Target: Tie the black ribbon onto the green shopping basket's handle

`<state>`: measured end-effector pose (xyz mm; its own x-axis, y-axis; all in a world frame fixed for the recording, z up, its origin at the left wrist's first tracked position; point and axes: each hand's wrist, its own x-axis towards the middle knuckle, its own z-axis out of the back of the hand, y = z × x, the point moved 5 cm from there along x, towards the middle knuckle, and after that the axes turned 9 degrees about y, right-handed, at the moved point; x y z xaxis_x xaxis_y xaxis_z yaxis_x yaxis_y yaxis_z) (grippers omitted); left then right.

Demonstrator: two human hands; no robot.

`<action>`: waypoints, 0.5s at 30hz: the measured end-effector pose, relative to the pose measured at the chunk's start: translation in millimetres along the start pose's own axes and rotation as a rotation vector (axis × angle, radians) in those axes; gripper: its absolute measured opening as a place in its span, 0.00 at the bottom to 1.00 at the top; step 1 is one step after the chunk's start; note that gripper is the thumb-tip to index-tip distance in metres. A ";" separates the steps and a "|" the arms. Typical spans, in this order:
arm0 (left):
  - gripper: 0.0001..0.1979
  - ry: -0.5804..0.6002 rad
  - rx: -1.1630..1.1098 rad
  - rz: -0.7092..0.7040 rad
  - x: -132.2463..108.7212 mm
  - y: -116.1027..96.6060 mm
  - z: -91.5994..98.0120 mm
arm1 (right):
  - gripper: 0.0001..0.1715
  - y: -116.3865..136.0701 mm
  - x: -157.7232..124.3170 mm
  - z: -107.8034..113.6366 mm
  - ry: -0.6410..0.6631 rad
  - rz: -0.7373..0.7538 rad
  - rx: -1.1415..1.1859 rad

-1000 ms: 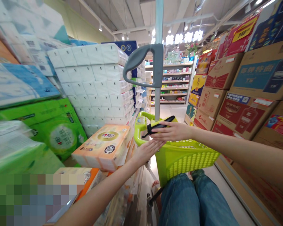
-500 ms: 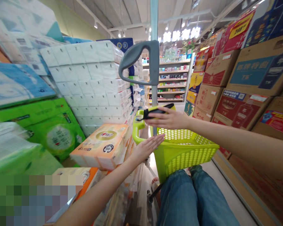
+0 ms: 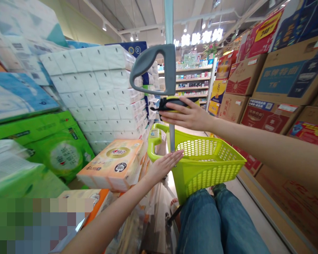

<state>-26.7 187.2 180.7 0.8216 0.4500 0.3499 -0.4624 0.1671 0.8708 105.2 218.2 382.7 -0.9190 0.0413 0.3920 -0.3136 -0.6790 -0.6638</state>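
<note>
My right hand [image 3: 190,116] holds a dark flat item [image 3: 163,104] with yellow edges and a black strap end; its exact kind is unclear. The fingers lie across it, above a lime-green wheeled shopping basket [image 3: 209,180] and in front of its grey pole. Stretched flat, the fingers of my left hand [image 3: 165,165] rest against the basket's near left rim, by the foot of the pole. A grey loop handle [image 3: 170,70] stands above both hands. The perforated basket floor shows in part.
White tissue packs [image 3: 95,88] are stacked high on the left. An orange tissue pack [image 3: 111,162] lies near my left arm. Cardboard cartons [image 3: 275,116] line the right side. My jeans-clad knees [image 3: 201,218] are close behind the basket. Stocked shelves [image 3: 193,76] stand farther ahead.
My right hand has lifted the black-and-yellow item up from the basket's rim, to just under the grey handle. My left hand has stayed on the rim.
</note>
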 end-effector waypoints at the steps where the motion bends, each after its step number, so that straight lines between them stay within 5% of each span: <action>1: 0.34 0.000 -0.007 0.000 -0.4 -1.1 -1.6 | 0.37 13.5 -5.6 -8.6 -0.002 0.037 -0.036; 4: 0.33 -0.017 -0.029 0.004 -2.1 -4.9 -7.7 | 0.28 54.9 -25.9 -34.3 -0.002 0.205 -0.105; 7: 0.32 -0.037 -0.035 -0.005 -3.4 -7.3 -11.0 | 0.24 68.8 -36.4 -41.9 0.004 0.303 -0.108; 15: 0.33 -0.002 -0.009 -0.003 -0.6 1.2 0.6 | 0.40 -6.8 0.8 10.2 -0.106 -0.018 0.094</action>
<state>-27.6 186.5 181.7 0.8234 0.4482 0.3482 -0.4632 0.1762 0.8686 109.1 215.3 394.1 -0.8815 -0.0200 0.4717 -0.3018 -0.7445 -0.5955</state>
